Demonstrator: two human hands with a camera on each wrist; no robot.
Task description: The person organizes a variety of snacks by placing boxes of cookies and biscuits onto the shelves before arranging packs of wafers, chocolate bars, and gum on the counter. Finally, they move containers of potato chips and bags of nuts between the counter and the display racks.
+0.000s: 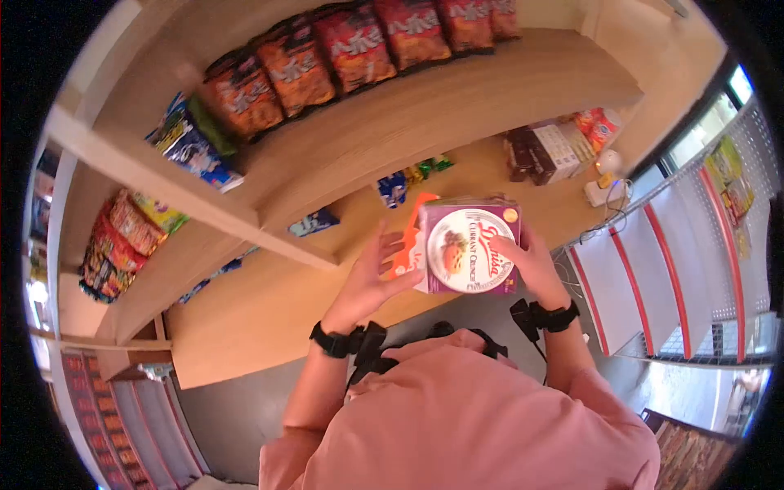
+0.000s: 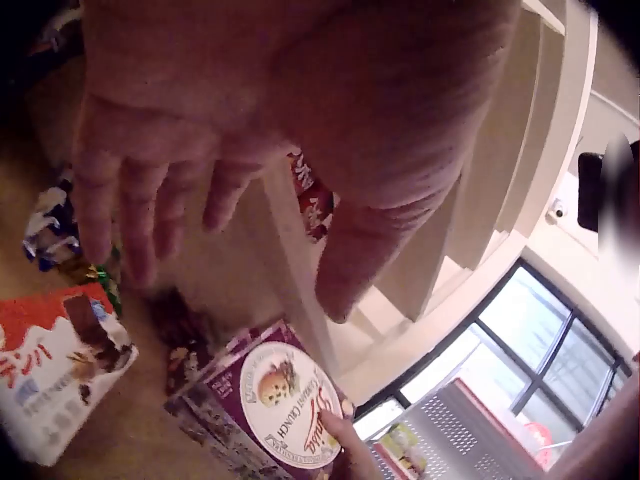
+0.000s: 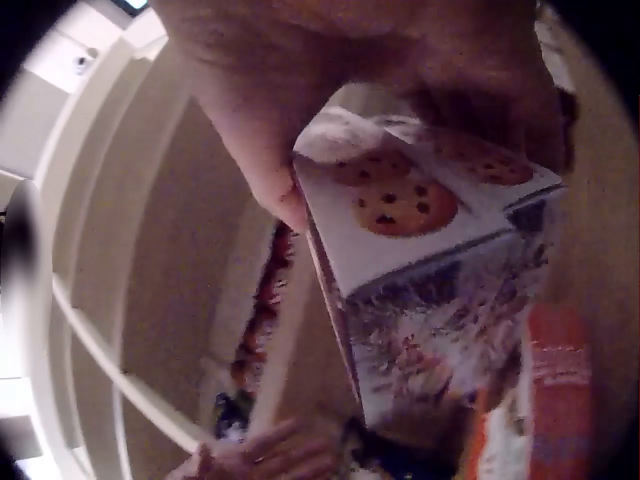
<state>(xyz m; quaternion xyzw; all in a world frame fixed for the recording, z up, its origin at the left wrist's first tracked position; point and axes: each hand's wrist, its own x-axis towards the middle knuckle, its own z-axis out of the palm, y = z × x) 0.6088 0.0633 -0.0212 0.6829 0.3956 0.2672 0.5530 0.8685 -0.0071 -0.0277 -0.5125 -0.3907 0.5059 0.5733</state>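
Observation:
My right hand [image 1: 535, 265] grips a purple box with a round white label [image 1: 472, 251], its thumb on the label side. The right wrist view shows that hand [image 3: 370, 60] around the box, with cookies printed on one side [image 3: 400, 205]. An orange and white packet [image 1: 412, 253] is just left of the purple box; what supports it cannot be told. Beside it, my left hand [image 1: 367, 282] has its fingers spread. In the left wrist view this hand [image 2: 270, 110] holds nothing, with the packet [image 2: 65, 370] and the purple box [image 2: 265, 405] apart from its fingers.
Red snack bags [image 1: 355, 49] line the upper wooden shelf [image 1: 441, 98]. Below, the wooden surface [image 1: 245, 327] bears blue packets [image 1: 392, 189], dark and white boxes [image 1: 555, 153] and a white device with cables [image 1: 606, 193]. Metal racks [image 1: 670, 269] stand at the right.

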